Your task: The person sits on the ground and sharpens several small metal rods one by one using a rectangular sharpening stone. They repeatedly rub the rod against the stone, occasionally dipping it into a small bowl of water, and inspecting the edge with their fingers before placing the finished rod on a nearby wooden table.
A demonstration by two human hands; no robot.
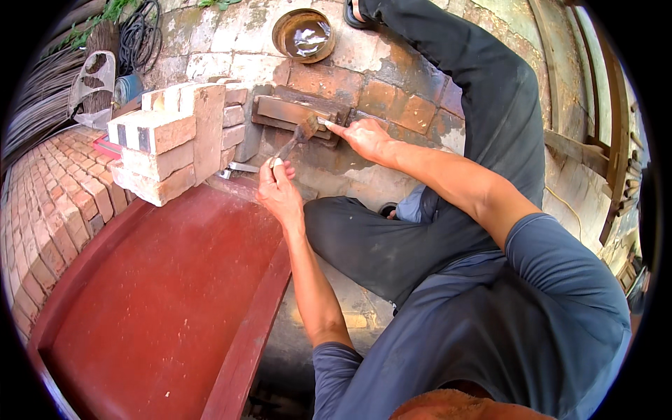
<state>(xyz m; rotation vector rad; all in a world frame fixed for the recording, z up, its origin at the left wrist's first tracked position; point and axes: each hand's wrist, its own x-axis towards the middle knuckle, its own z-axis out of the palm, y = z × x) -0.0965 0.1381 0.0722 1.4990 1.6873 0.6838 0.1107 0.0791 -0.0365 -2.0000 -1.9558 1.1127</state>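
My left hand (280, 183) pinches the thin shank of a small metal tool with a wide, flat brownish head (306, 129). Its head sits over the right end of a long reddish-brown block, which looks like a sharpening stone (282, 110). From the other side comes my right hand (365, 139), its index finger stretched to the edge of the head and the other fingers curled. Whether that fingertip presses on the head or only rests by it, I cannot tell. Under the stone lies a darker, wet-looking base.
A round metal bowl of water (303, 36) stands on the wet brick paving beyond the stone. Stacked pale bricks (157, 140) rise at the left beside a red board with raised edges (161, 301). Another metal tool (243, 167) lies by the bricks. My bent leg borders the right.
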